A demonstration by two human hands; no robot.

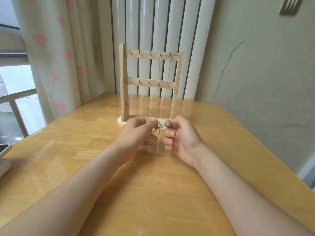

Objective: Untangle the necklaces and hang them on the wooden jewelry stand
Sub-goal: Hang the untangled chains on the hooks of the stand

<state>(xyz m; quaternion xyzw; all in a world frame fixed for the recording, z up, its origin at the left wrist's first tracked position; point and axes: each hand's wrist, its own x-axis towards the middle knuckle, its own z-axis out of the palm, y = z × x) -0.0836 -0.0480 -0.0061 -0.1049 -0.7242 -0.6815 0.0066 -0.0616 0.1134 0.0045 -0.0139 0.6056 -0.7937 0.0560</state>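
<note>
Home room: heart-print curtain (pixel 56 53) (pink), radiator (pixel 153 31), wooden table (pixel 221 133).

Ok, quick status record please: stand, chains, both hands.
stand: wooden jewelry stand upright on table
hung: chain draped over the two rightmost top hooks, running down toward the hands
tangle: tangled chains between both hands, in front of the stand's base
left: left hand pinches the tangle
right: right hand pinches its other side
free top hooks: three on the left

I have two bare arms. They are bare all the way up from my left hand (pixel 138 131) and my right hand (pixel 182 136). The nails on my fingers are short and plain.
</note>
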